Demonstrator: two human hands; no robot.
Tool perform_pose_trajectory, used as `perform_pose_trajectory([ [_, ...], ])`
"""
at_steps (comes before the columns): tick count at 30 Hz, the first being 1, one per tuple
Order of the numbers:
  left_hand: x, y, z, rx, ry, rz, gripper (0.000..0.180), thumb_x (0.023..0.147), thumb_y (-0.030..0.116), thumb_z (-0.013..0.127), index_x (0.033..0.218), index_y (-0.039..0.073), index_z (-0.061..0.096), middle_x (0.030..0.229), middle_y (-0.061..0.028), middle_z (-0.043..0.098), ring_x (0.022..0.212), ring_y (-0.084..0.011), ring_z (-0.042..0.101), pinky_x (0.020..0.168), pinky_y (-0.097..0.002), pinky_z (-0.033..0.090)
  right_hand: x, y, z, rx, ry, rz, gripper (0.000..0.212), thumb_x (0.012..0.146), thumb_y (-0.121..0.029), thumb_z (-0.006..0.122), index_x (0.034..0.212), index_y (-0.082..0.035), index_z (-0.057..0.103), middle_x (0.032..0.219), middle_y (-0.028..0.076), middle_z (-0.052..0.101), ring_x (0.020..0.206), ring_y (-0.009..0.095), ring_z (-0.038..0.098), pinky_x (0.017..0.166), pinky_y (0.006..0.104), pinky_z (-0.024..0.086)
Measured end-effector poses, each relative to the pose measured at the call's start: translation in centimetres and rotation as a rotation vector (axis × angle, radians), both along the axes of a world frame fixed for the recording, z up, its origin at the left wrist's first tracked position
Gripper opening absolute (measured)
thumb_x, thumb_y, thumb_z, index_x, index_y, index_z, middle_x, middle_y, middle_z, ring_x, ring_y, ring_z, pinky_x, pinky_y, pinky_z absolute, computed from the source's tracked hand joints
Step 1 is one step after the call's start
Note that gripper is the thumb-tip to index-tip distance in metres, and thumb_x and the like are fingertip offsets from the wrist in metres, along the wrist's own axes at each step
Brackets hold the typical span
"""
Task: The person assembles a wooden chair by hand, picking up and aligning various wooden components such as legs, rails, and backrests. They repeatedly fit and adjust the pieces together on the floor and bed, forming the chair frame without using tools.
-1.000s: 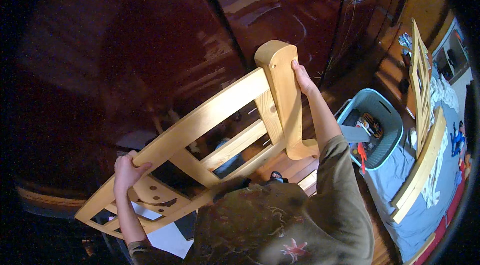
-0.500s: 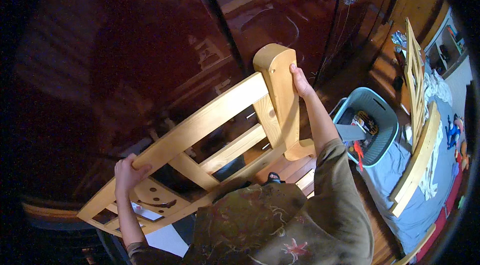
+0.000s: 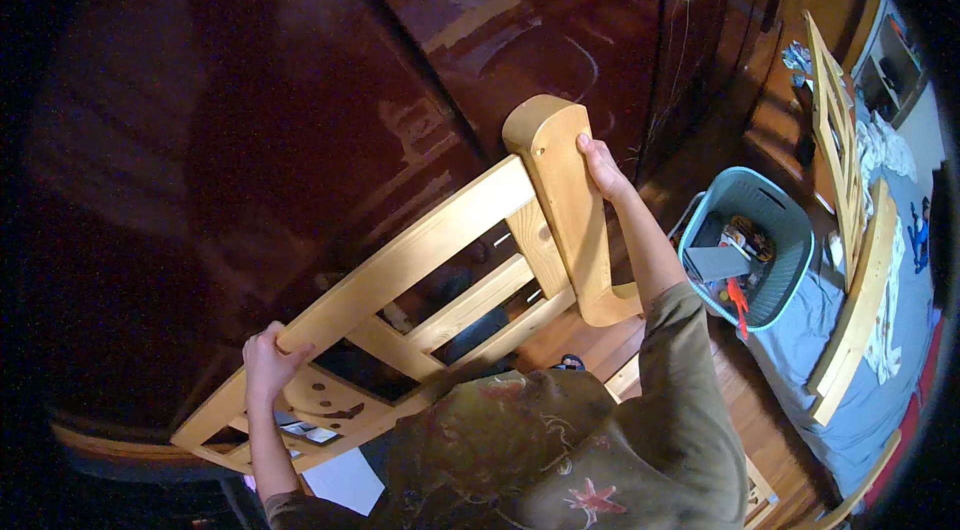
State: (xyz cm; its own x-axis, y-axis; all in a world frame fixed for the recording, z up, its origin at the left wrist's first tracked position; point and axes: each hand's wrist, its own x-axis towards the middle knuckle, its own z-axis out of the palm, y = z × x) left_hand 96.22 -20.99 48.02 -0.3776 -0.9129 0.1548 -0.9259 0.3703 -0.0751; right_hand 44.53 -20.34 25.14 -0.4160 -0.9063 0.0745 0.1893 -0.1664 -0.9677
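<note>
A pale wooden bed-end panel (image 3: 440,230) with rails, slats and a thick rounded post (image 3: 567,200) slants across my front, its post end higher and to the right. My left hand (image 3: 272,362) grips the top rail near its left end, thumb over the near face. Around the edge of the post, close to its top, my right hand (image 3: 603,168) is closed, with the thumb on the near face and the other fingers hidden behind. A cut-out board (image 3: 325,398) with dark holes and a curved slot fills the panel's left part. Two thin metal pins stick out by the slats.
Glossy dark red cabinet doors (image 3: 300,130) stand just beyond the panel. To the right are a blue-green plastic basket (image 3: 790,275) of odds and ends, a bed with a grey-blue sheet (image 3: 800,400), and loose wooden rails (image 3: 860,300). More wooden pieces lie on the plank floor (image 3: 735,380).
The view has shifted slightly, and the basket and bed appear a little further right. Both hands keep their hold on the panel, which stays at nearly the same slant.
</note>
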Motion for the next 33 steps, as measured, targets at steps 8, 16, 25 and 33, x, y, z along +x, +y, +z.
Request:
perform_pose_trajectory([
  [8, -0.2, 0.4, 0.2, -0.032, -0.049, -0.007, 0.030, 0.060, 0.020, 0.078, 0.072, 0.005, 0.055, 0.067, -0.0139, 0.062, 0.065, -0.0318, 0.061, 0.059, -0.0378, 0.046, 0.1, 0.6, -0.5, -0.073, -0.029, -0.038, 0.059, 0.083, -0.051, 0.051, 0.100, 0.005, 0.057, 0.092, 0.011, 0.062, 0.085, 0.018, 0.057, 0.076, 0.0316, 0.046],
  [16, -0.7, 1.9, 0.1, -0.066, 0.142, -0.040, 0.031, 0.061, 0.014, 0.076, 0.079, 0.005, 0.052, 0.070, -0.0123, 0.058, 0.065, -0.0305, 0.054, 0.061, -0.0387, 0.044, -0.2, 0.6, -0.1, -0.072, -0.026, -0.025, 0.076, 0.076, -0.066, 0.049, 0.100, 0.006, 0.057, 0.090, 0.012, 0.061, 0.083, 0.019, 0.057, 0.075, 0.0336, 0.045],
  [25, -1.9, 1.5, -0.9, -0.300, 0.055, -0.290, 0.036, 0.062, 0.011, 0.072, 0.093, 0.006, 0.052, 0.090, -0.0107, 0.054, 0.086, -0.0294, 0.049, 0.075, -0.0407, 0.038, -1.0, 0.0, -1.9, -0.051, 0.040, -0.058, 0.074, 0.077, -0.066, 0.045, 0.100, 0.004, 0.057, 0.089, 0.009, 0.061, 0.082, 0.017, 0.057, 0.073, 0.0314, 0.046],
  [33, -5.7, 0.6, -13.1, -0.355, 0.534, -0.655, 0.018, 0.077, 0.012, 0.062, 0.092, 0.003, 0.058, 0.088, -0.0127, 0.060, 0.082, -0.0289, 0.057, 0.075, -0.0377, 0.046, 0.2, -0.7, -1.3, -0.067, -0.066, -0.055, 0.064, 0.082, -0.054, 0.048, 0.100, 0.006, 0.057, 0.092, 0.012, 0.061, 0.084, 0.018, 0.057, 0.074, 0.0330, 0.046],
])
